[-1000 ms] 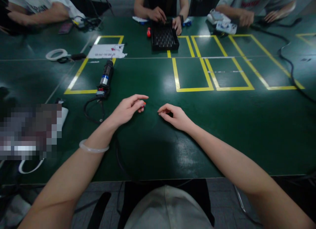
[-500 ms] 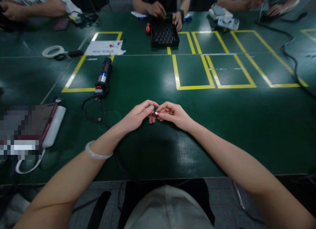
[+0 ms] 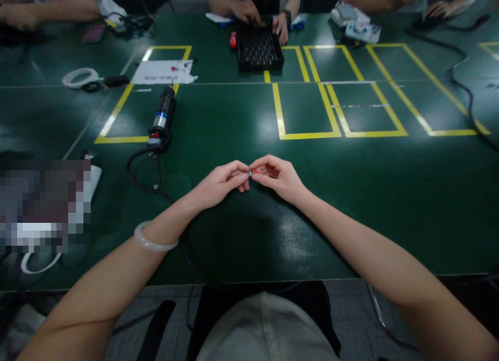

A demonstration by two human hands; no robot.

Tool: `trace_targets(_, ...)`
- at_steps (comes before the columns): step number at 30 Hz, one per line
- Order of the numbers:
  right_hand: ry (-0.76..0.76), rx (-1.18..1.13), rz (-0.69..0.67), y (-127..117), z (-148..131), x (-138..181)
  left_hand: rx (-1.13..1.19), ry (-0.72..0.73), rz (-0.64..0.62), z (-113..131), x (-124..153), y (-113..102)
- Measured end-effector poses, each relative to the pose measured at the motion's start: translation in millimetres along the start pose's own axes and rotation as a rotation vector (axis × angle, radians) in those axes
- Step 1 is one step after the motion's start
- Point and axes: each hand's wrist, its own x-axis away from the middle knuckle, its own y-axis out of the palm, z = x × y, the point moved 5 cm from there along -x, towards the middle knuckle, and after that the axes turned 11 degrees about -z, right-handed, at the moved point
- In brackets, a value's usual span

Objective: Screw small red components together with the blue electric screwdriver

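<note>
My left hand [image 3: 222, 184] and my right hand [image 3: 284, 178] meet just above the near half of the green table. Between their fingertips is a small orange and silver part [image 3: 254, 172], mostly covered by the fingers and too small to name more closely. Thumb and forefinger of each hand are closed on it, one hand at either end. The other fingers of both hands are curled in behind. Left of the hands lies a black electric screwdriver [image 3: 162, 117] with a cable running back toward me.
Across the green table [image 3: 218, 117], a person's hands work at a black tray [image 3: 260, 65], with a red object [image 3: 233, 40] beside it. Yellow tape outlines mark the top. A paper label [image 3: 159, 72], white tape roll [image 3: 80, 78] and white charger-like items [image 3: 360, 28] lie around.
The small part has turned between my fingers: its orange portion now shows more, toward my right hand. My hands have shifted slightly up and to the right.
</note>
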Motion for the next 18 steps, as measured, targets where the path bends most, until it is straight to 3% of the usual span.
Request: trace_targets(18, 0.005, -0.043, -0.043, -0.3, 0.3, 0.9, -0.03, 0.004, -0.032, 1.8, 0.8, 0.8)
